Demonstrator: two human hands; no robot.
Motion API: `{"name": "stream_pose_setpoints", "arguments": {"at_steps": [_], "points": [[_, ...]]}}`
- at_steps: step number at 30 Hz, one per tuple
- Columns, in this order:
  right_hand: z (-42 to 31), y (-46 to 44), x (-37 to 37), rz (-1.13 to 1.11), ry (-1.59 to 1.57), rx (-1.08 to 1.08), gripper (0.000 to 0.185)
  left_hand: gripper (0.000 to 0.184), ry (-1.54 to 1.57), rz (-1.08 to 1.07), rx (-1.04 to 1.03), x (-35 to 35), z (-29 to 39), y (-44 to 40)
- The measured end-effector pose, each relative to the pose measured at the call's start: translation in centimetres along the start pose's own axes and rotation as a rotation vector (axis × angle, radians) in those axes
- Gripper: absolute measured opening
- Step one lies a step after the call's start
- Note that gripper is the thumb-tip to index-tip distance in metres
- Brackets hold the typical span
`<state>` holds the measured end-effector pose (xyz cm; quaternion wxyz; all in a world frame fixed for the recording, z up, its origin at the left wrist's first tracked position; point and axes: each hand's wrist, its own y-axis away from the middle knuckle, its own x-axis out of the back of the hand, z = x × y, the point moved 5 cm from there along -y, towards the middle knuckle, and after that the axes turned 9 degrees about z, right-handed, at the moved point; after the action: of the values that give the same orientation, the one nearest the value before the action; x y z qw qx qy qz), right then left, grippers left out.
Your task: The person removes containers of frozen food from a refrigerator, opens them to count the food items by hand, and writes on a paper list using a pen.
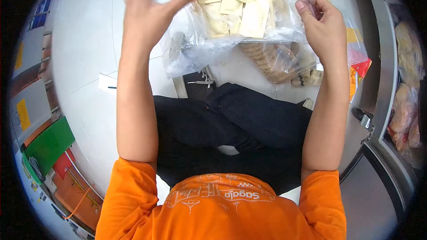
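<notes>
Pale yellow square filled pasta pieces [240, 0] with crimped edges lie in a clear plastic bag [195, 58] at the top of the view. The bag seems to rest on a tray whose rim shows below the pasta. My left hand [151, 13] is beside the bag's left side, thumb stretched towards the pasta and fingers apart; some fingertips are cut off by the frame. On the right, my right hand [322, 22] has its thumb and fingers closed on the bag's plastic. Beneath the bag, a brown ridged food item [269, 62] shows through clear wrapping.
An open refrigerated cabinet [387, 93] with bagged food [405, 102] stands on the right. Orange and red packets [361, 69] lie near it. On the tiled floor [84, 62] is a white paper [108, 84]. Shelving with a green panel [50, 149] runs along the left.
</notes>
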<state>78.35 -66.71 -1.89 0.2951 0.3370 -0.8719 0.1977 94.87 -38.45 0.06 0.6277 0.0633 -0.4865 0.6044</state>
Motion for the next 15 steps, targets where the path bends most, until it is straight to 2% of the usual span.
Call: {"name": "stream_pose_setpoints", "arguments": {"at_steps": [1,2,5,6,7,9,10,12,14,15], "points": [[-0.3,0.0,0.0,0.044,-0.06,0.004,0.029,0.088,-0.012,-0.125,0.123,-0.9,-1.3,0.7],[-0.4,0.1,-0.2,0.039,-0.157,-0.011,0.027,0.067,0.115,-0.292,0.299,-0.8,-0.7,0.8],[-0.4,0.3,-0.7,0.036,-0.419,-0.087,0.025,0.046,0.23,-0.348,0.437,-0.5,-0.4,0.4],[-0.3,0.4,-1.0,0.042,-0.487,-0.13,0.025,0.033,0.23,-0.25,0.438,-0.4,-0.3,0.3],[-0.2,0.4,-1.1,0.046,-0.555,-0.172,0.025,0.035,0.209,-0.223,0.42,-0.5,-0.4,0.3],[0.2,0.1,-0.5,0.119,-0.36,-0.161,0.024,0.04,0.163,-0.164,0.383,-0.5,-0.8,0.0],[0.3,0.0,-0.3,0.155,-0.265,-0.156,0.023,0.042,0.152,-0.111,0.353,-0.4,-1.0,0.0],[-2.3,0.6,1.1,0.482,0.033,0.3,0.022,0.047,0.13,-0.004,0.289,-0.2,-0.7,-0.3],[-4.3,1.7,1.4,0.578,0.104,0.533,0.022,0.046,-0.03,0.221,-0.136,1.5,2.1,-0.8],[-5.7,2.3,1.7,0.513,0.02,0.539,0.023,0.046,-0.111,0.332,-0.349,2.2,3.7,-0.6]]}}
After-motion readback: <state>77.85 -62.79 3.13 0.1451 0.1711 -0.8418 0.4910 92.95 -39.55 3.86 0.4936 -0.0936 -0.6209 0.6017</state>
